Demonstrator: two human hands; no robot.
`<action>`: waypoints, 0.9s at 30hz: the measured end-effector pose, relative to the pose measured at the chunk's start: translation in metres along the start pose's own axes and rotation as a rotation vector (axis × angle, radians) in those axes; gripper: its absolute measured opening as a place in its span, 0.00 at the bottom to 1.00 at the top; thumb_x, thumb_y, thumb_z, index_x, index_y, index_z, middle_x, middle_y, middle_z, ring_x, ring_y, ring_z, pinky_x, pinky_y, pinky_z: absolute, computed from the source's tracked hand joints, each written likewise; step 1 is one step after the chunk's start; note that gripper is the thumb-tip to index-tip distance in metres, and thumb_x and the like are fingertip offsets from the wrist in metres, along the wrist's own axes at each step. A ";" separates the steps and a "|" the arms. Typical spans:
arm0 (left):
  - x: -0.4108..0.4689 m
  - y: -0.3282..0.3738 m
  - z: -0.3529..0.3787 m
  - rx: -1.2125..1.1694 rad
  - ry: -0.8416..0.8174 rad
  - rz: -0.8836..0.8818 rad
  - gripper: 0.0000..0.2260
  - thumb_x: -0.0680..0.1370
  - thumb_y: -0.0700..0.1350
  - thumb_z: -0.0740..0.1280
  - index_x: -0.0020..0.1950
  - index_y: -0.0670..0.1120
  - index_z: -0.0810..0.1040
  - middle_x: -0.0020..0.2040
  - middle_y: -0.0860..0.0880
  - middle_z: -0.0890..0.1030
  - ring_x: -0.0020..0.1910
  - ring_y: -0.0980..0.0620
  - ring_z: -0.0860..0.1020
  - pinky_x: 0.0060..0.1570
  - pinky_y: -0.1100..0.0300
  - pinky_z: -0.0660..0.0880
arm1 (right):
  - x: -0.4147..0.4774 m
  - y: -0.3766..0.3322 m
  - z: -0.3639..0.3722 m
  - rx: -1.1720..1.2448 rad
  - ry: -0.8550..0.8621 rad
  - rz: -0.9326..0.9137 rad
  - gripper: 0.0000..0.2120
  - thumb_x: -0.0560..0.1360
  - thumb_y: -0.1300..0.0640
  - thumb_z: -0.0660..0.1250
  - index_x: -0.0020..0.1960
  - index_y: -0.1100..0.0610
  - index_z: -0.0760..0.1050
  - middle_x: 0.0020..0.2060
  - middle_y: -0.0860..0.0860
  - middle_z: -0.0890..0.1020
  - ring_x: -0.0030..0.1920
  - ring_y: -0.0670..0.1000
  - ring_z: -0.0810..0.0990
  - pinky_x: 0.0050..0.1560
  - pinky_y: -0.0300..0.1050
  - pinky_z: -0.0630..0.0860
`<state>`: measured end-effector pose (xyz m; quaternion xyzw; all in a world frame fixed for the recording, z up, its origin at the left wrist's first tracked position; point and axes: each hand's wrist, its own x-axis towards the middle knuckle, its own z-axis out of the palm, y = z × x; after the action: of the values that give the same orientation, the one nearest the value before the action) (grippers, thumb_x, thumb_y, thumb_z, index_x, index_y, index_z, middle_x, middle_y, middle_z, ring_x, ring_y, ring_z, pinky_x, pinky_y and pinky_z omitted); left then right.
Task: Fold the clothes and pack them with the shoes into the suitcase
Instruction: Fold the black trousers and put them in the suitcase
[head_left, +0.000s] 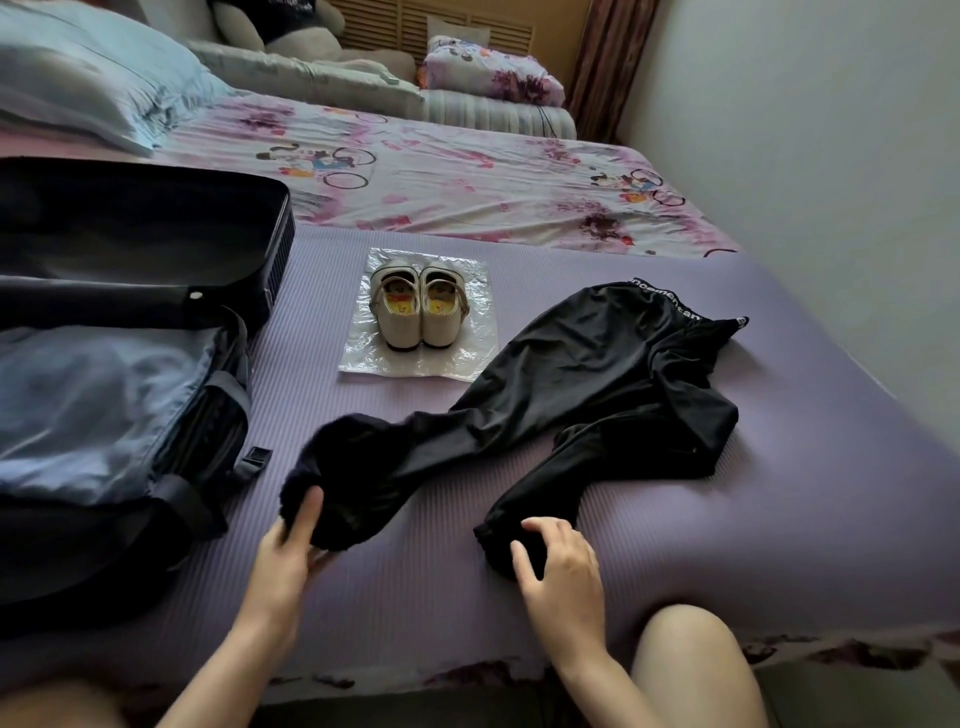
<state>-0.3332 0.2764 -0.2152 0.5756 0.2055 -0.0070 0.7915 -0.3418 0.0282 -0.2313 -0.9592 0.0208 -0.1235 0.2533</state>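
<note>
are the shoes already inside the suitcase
No, the shoes stand on a plastic sheet on the purple mat, beside the open suitcase and apart from it.

Dim soft daylight, wide-angle edge distortion, slight blur

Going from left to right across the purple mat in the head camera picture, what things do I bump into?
Suitcase → left hand → shoes → right hand → waistband of the black trousers.

head-worn view, looking down, close over bed (519, 597)
</note>
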 end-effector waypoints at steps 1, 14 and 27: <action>0.001 -0.001 -0.002 -0.105 0.030 -0.041 0.23 0.73 0.57 0.61 0.63 0.47 0.73 0.55 0.47 0.80 0.54 0.48 0.79 0.58 0.48 0.72 | 0.001 -0.002 0.001 -0.004 0.002 -0.007 0.12 0.75 0.52 0.67 0.58 0.51 0.76 0.55 0.45 0.77 0.60 0.46 0.74 0.67 0.46 0.68; 0.013 0.016 -0.007 -0.275 -0.114 -0.015 0.18 0.80 0.56 0.52 0.56 0.53 0.80 0.58 0.51 0.81 0.58 0.53 0.78 0.52 0.59 0.79 | 0.000 -0.005 0.000 -0.127 -0.204 0.071 0.28 0.78 0.49 0.63 0.75 0.51 0.59 0.68 0.46 0.68 0.68 0.44 0.66 0.64 0.38 0.67; 0.012 -0.006 -0.046 1.118 -0.721 0.222 0.32 0.54 0.72 0.72 0.57 0.77 0.69 0.72 0.70 0.46 0.72 0.67 0.38 0.72 0.54 0.51 | -0.023 -0.028 0.000 0.762 0.066 0.597 0.23 0.77 0.69 0.57 0.68 0.52 0.62 0.60 0.48 0.70 0.60 0.50 0.72 0.59 0.43 0.69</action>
<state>-0.3381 0.3192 -0.2365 0.8779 -0.1665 -0.2227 0.3898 -0.3642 0.0547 -0.2228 -0.7461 0.2564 -0.0746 0.6100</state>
